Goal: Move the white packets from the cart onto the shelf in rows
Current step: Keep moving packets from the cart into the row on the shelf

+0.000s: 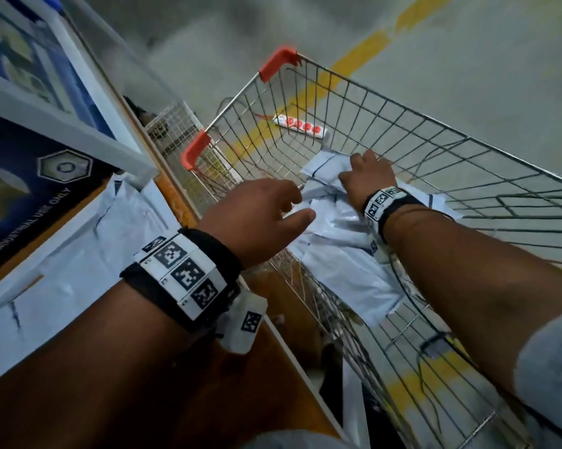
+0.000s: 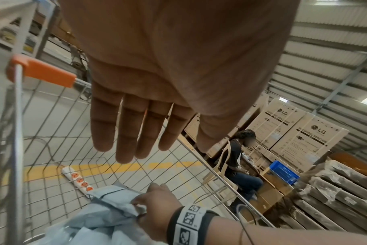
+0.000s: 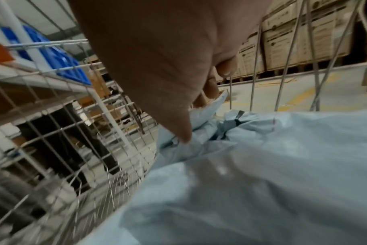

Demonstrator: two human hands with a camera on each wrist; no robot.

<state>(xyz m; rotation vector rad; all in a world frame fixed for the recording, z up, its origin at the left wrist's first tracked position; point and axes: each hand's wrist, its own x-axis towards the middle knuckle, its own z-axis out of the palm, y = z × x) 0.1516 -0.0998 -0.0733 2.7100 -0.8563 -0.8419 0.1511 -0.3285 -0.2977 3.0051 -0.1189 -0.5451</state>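
Over the wire cart, the left hand hovered with fingers straight, holding nothing; at its two o'clock the right hand pinched the crumpled white packets heaped inside the cart.

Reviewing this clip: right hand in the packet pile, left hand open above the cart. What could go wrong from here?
1. The right hand grips a bunched fold of the white packets, so several may lift at once and spill back or crumple.
2. Thin dark cables lie across the pile near the right wrist and could snag.
3. The left hand hovers open, supporting nothing, so a limp packet might catch on the cart wires.
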